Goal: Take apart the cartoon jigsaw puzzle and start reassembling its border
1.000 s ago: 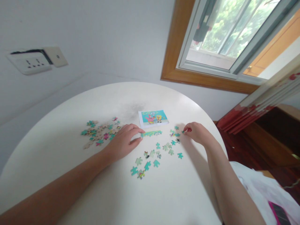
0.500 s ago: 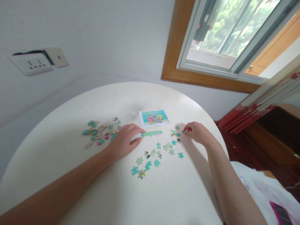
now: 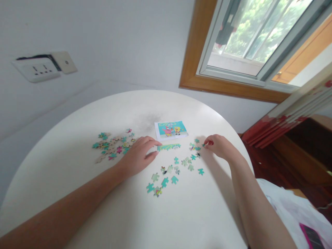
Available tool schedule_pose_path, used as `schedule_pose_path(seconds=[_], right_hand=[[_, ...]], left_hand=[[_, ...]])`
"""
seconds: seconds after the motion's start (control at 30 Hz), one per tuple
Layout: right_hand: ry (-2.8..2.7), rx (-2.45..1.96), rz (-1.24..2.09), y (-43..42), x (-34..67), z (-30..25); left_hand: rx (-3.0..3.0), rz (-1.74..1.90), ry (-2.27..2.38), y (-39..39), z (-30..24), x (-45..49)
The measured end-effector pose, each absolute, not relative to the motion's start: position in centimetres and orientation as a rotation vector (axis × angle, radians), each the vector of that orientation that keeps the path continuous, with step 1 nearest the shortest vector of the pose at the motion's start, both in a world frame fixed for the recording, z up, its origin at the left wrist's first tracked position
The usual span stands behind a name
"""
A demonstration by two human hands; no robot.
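My right hand (image 3: 217, 148) pinches a small teal puzzle piece (image 3: 203, 145) between thumb and fingertips, at the right side of a small cluster of pieces (image 3: 193, 146). My left hand (image 3: 140, 152) rests on the table with thumb and index finger apart. Its fingertips are at the left end of a joined strip of puzzle pieces (image 3: 169, 147), green and yellow on top. Just beyond the strip lies a picture card (image 3: 171, 130) with cartoon figures on teal. Several loose teal and pale pieces (image 3: 165, 182) spread nearer to me.
A heap of mixed puzzle pieces (image 3: 111, 146) lies left of my left hand, partly behind it. Everything stands on a round white table (image 3: 166, 218) against the wall. A pink-edged phone (image 3: 311, 237) lies on white cloth or plastic at the lower right.
The view has shifted very slightly. Both hands stay in nearly the same places, the right one still pinching the piece.
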State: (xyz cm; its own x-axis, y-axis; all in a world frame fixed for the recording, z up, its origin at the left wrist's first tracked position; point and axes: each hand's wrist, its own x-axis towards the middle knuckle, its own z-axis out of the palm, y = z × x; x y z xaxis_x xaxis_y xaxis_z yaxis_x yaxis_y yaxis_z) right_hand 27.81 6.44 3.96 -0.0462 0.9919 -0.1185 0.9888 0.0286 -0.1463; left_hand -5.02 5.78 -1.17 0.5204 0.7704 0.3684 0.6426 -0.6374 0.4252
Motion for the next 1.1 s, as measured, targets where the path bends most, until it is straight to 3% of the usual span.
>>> schedule_pose_path(seconds=[1.1], right_hand=[[-2.243,-2.145,0.298,6.56,27.98,3.72]], left_hand=[[2.515,0.784,1.192,5.84,-1.23,-5.02]])
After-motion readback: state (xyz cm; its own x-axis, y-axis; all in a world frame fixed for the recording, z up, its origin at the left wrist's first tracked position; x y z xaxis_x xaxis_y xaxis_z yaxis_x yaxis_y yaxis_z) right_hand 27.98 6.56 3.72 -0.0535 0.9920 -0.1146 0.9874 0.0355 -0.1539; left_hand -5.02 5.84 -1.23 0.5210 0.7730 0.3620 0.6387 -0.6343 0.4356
